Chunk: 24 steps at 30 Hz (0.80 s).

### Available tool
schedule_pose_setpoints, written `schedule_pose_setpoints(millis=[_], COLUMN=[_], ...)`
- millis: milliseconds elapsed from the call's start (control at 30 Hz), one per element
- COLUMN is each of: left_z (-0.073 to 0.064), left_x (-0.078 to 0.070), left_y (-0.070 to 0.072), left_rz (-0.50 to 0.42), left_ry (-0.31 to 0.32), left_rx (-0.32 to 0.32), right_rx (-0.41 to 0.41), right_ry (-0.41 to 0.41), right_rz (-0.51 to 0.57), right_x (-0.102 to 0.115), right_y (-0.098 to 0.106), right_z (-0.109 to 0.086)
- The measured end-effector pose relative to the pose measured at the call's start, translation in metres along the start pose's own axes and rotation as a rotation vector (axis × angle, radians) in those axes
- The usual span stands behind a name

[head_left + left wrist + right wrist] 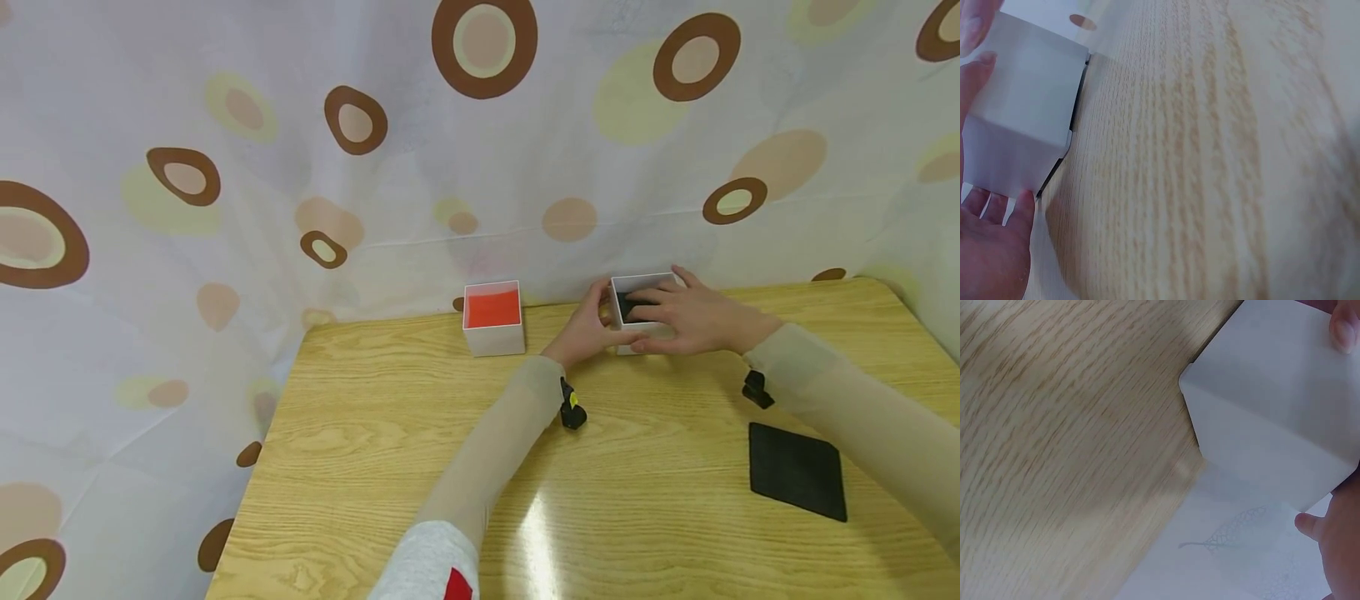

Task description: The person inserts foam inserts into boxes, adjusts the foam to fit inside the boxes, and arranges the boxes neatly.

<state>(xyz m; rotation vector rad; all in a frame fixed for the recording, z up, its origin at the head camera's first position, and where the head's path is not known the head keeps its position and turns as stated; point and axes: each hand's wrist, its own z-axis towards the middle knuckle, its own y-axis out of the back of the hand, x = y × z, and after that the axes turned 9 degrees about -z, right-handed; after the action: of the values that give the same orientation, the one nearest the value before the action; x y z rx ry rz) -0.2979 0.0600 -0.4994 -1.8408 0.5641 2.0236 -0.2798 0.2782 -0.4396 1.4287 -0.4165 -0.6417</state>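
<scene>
A white open-topped box (635, 284) stands at the back edge of the table, with a black sheet-like piece (624, 305) inside. My left hand (587, 333) holds this box from the left, thumb along the front and fingers at the side. In the left wrist view, the fingers (1020, 215) lie against the box's lower side wall. From the right, my right hand (693, 317) reaches over the rim, and its extended fingers press down inside on the black piece. Its thumb lies at the front of the box, close to the left thumb.
Left of the hands stands a second white box (495, 340) holding a red piece (493, 309). A flat black square (797, 471) lies on the wooden table (375, 450) beside the right forearm. A patterned curtain (405, 208) hangs right behind the boxes.
</scene>
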Motion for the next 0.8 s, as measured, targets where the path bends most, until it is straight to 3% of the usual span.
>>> schedule_pose_setpoints(millis=[333, 567, 633, 800], left_z=[-0.001, -0.002, -0.002, 0.0], left_x=[-0.003, -0.003, -0.003, -0.001], left_y=[0.0, -0.001, -0.002, -0.002], left_rz=[0.008, 0.015, 0.01, 0.006], left_ry=[0.008, 0.004, 0.005, 0.006], left_rx=[0.005, -0.005, -0.007, -0.011], right_rx=[0.031, 0.045, 0.014, -0.162], right_ry=[-0.012, -0.028, -0.025, 0.033], right_rz=[0.006, 0.074, 0.109, 0.163], right_x=[0.001, 0.0, -0.001, -0.001], right_y=[0.002, 0.008, 0.01, 0.014], right_z=[-0.001, -0.008, -0.013, -0.026])
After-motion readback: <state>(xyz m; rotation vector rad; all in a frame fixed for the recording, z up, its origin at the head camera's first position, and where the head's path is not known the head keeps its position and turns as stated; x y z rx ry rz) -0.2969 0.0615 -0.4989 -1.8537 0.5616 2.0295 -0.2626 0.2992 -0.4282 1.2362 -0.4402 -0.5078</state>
